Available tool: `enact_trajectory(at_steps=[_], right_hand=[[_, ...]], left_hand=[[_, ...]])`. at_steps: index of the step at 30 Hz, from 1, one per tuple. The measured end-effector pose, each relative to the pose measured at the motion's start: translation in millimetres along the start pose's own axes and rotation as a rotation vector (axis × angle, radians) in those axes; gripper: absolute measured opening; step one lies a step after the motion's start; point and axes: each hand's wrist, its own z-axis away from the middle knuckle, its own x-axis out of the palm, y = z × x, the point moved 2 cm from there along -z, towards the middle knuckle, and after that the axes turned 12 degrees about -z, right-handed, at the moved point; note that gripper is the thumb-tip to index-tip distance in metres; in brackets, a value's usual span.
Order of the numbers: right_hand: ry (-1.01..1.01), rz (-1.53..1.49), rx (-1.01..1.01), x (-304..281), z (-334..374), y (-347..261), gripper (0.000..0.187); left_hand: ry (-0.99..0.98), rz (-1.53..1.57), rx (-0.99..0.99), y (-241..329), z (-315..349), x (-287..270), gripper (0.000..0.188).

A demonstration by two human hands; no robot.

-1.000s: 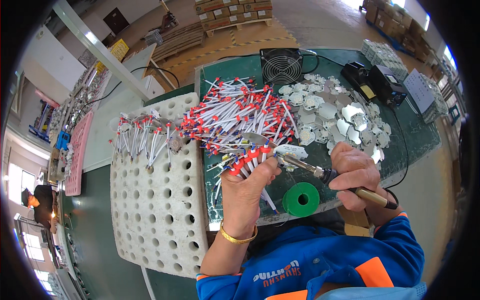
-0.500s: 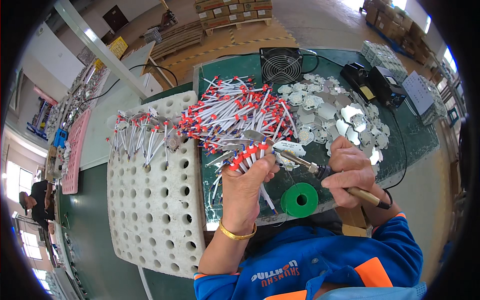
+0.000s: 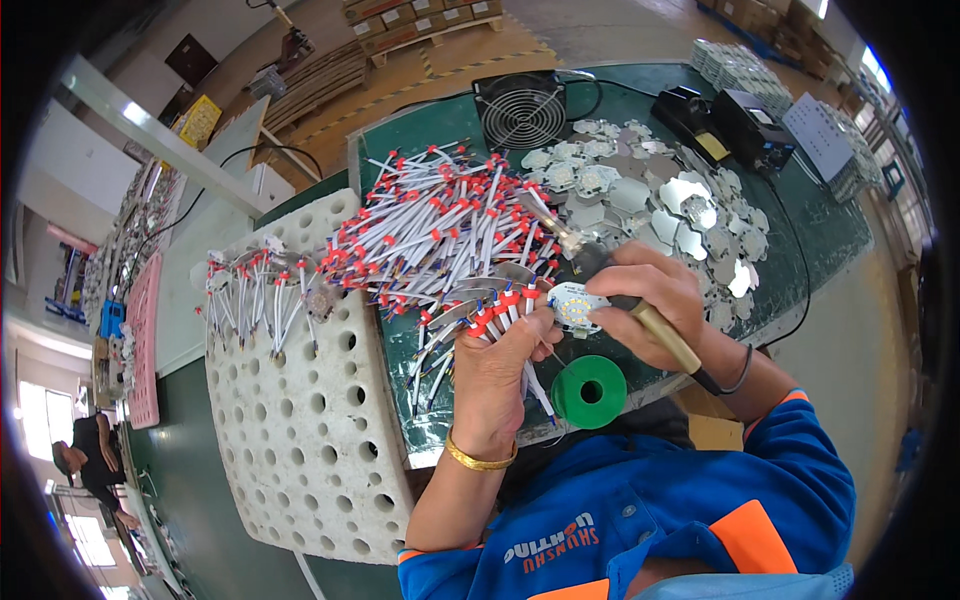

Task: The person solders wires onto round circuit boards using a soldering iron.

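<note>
My left hand [image 3: 500, 375] grips a bundle of white wires with red tips [image 3: 495, 310] and presses a small round white LED board [image 3: 577, 305] with its fingertips. My right hand [image 3: 655, 305] holds a soldering iron [image 3: 600, 270] with a tan handle, its tip pointing up-left over the board. A big pile of red-tipped white wires [image 3: 440, 225] lies just beyond both hands. A green spool of solder [image 3: 590, 390] sits on the green table edge below my right hand.
A white perforated foam tray [image 3: 300, 420] at left carries several finished wired boards [image 3: 265, 290]. Silvery round plates [image 3: 670, 205] are heaped at right. A black fan [image 3: 520, 105] and a soldering station [image 3: 735, 125] stand at the back. Another person [image 3: 95, 465] sits far left.
My right hand has swung the soldering iron up, so its tip now points up-left above the board. The left hand with the wire bundle has shifted slightly toward the board.
</note>
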Motion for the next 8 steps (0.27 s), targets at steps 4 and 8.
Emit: enact_trajectory(at_steps=[4,8], right_hand=[[0.062,-0.147,0.081,0.8,0.0,3.3,0.021],[-0.022,-0.297,0.092,-3.1,-2.3,6.5,0.019]], left_hand=[[-0.161,0.032,-0.062,-1.8,-7.6,-3.5,0.022],[-0.344,-0.083,-0.038,-4.7,-19.4,-19.4,0.03]])
